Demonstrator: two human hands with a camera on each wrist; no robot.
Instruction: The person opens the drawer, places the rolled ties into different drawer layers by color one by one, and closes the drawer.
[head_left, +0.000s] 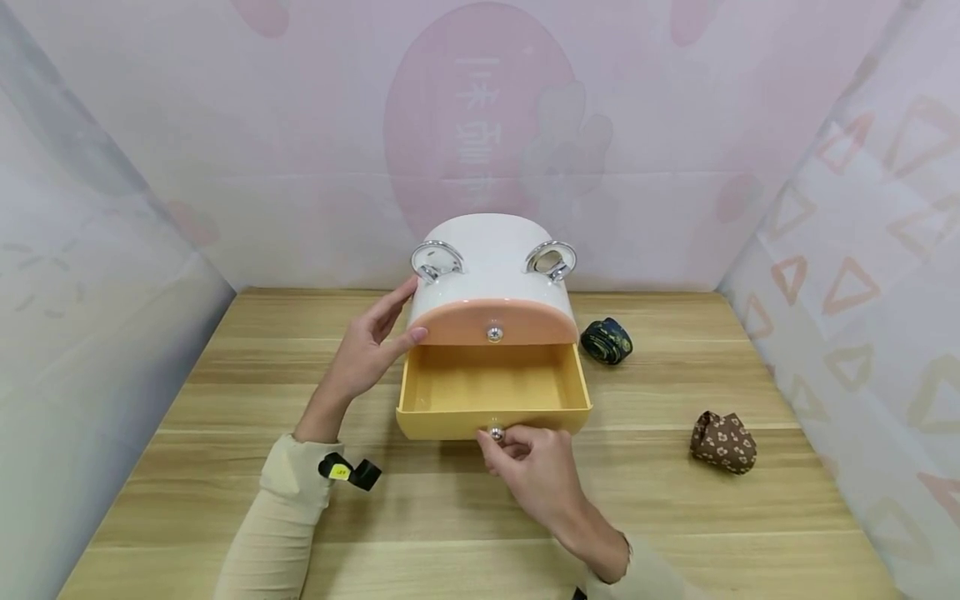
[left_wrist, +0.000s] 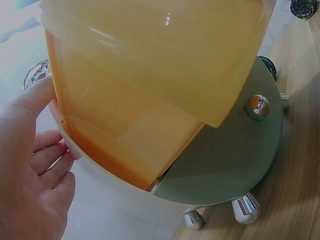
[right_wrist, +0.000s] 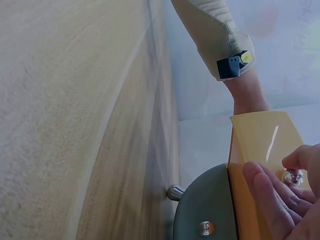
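A white organiser (head_left: 491,250) with a salmon-pink upper front and silver knobs is showing a yellow drawer (head_left: 492,392) at centre frame. At right, a dark blue-green patterned roll (head_left: 606,341) and a brown roll with cream flowers (head_left: 723,442) are lying on light wood-grain table (head_left: 225,467). Cream sleeves are showing lower down.

The silver knob (head_left: 496,432) of the yellow plastic drawer (head_left: 491,390) is partly covered by the fingers of the right hand (head_left: 534,471). The white domed storage box (left_wrist: 125,205) is cut off by the left-wrist view's edges. The dark rolled fabric bundle (head_left: 606,340) is partly hidden behind the box.
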